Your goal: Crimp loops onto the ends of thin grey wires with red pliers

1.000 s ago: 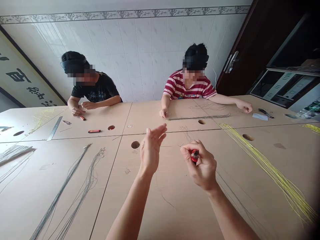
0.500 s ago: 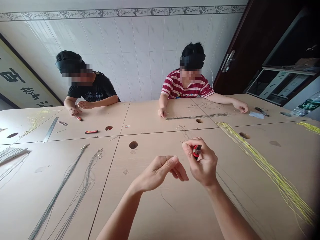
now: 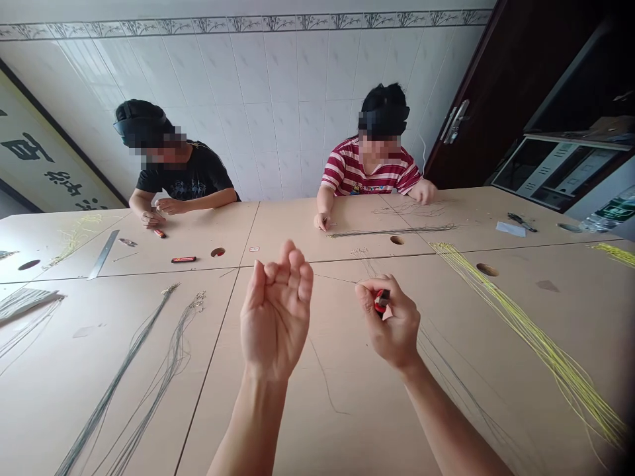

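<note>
My left hand [image 3: 275,311] is turned palm up, fingers curled and thumb beside them. A thin dark cord [image 3: 336,278] stretches tight from its fingers to my right hand [image 3: 389,317]; how the left fingers grip it is partly hidden. The thumb and forefinger of my right hand pinch the cord, and a red lighter [image 3: 381,301] with a metal top is tucked in that same hand. A loose cord tail [image 3: 327,387] trails below the left hand. Just beyond the right hand lie several thin cords with small metal ends [image 3: 361,253].
Bundles of grey cords [image 3: 124,377] lie left, yellow cords [image 3: 516,324] right. Across the table [image 3: 278,436], one person in black [image 3: 183,175] and another in stripes [image 3: 367,165] work with their hands. Another lighter [image 3: 183,260], a metal ruler [image 3: 103,254] and table holes [image 3: 487,270] are around.
My left hand has turned palm up and moved left and up, drawing the cord out straight. My right hand has shifted slightly left. The striped-shirted person's outstretched arm has drawn back.
</note>
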Demonstrator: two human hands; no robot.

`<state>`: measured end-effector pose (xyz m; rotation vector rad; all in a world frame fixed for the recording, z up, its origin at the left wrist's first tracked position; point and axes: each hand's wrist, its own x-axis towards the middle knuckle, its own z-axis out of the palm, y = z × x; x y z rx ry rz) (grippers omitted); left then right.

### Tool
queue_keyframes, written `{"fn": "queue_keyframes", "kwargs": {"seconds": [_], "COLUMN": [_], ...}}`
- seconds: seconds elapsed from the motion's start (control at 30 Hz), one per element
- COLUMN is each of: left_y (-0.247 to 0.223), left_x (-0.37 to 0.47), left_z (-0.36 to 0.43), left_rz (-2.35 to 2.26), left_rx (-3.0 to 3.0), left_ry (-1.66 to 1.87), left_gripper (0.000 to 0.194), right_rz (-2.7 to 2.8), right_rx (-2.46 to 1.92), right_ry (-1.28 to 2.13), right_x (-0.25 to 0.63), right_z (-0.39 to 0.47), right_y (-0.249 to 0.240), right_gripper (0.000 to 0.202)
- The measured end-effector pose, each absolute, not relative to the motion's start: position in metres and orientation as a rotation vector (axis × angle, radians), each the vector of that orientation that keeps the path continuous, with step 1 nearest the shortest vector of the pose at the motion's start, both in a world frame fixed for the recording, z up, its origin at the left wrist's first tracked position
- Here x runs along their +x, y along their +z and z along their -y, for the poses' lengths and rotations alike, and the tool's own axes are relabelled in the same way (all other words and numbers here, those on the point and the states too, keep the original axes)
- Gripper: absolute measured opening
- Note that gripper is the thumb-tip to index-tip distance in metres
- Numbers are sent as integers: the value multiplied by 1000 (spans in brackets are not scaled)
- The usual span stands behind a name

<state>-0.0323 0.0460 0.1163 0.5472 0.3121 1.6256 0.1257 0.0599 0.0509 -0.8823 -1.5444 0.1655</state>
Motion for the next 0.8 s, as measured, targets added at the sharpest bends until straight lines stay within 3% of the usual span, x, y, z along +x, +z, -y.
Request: {"fn": "queue_keyframes", "kwargs": {"seconds": [0.17, 0.43, 0.63, 0.8], "left_y": [97, 74, 73, 78], "left_x": [-14, -9, -14, -19], "left_z": [-68, -64, -67, -69], "left_rz": [-478, -1023, -1081, -1071], "left_rx": [737, 1540, 1544, 1484], "left_ry": [1716, 1373, 1301, 1254], "left_gripper": [45, 45, 47, 33], "right_rz": [1607, 1651, 1695, 1711], "right_rx": [-859, -878, -874, -856], "right_ry": [150, 110, 82, 73], "right_x": [121, 121, 121, 119], "right_z": [-60, -63, -64, -64], "right_y": [48, 45, 44, 45], "right_gripper": [18, 14, 12, 16]}}
